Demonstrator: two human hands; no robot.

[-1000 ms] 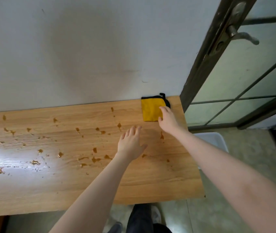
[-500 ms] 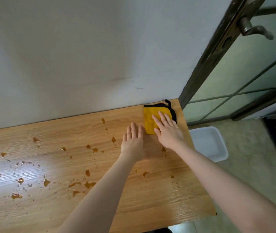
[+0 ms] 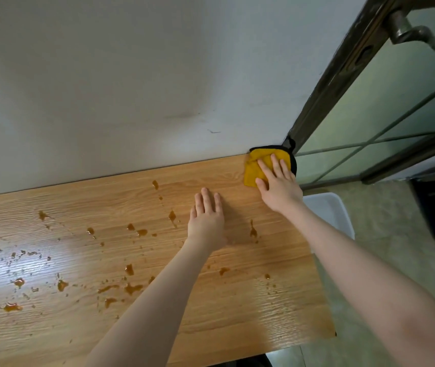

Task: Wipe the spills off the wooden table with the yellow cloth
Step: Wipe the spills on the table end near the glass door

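I read the current step as acquisition of the yellow cloth [image 3: 253, 170]; wiping has not begun. The cloth lies bunched at the far right corner of the counter [image 3: 237, 308], against the wall [image 3: 131, 75] and just beside the door frame [image 3: 343, 75]. A black edge of the cloth shows along its far and right sides.

My right hand [image 3: 279, 186] rests flat on the cloth, fingers [image 3: 265, 169] straight and slightly spread, pressing the fabric down onto the counter. It does not pinch or grip the cloth. My left hand [image 3: 207, 218] lies palm-down on the bare wood near the cloth, on its left and nearer side, fingers straight and close together, holding nothing.

The spills [image 3: 131, 287] are amber drops and smears scattered across the counter, all to the left of the cloth and nearer to me than it. The closest marks sit just beside the left hand; the densest group lies well apart from the cloth, toward the left end.

Next move, in my judgement: keep downward pressure with the right hand and draw the cloth leftward and toward me, away from the corner, through the nearest marks first. The left hand lies in that path and should lift or shift clear. A white bin [image 3: 330, 213] stands on the floor just beyond the counter's right edge, below the cloth's corner.
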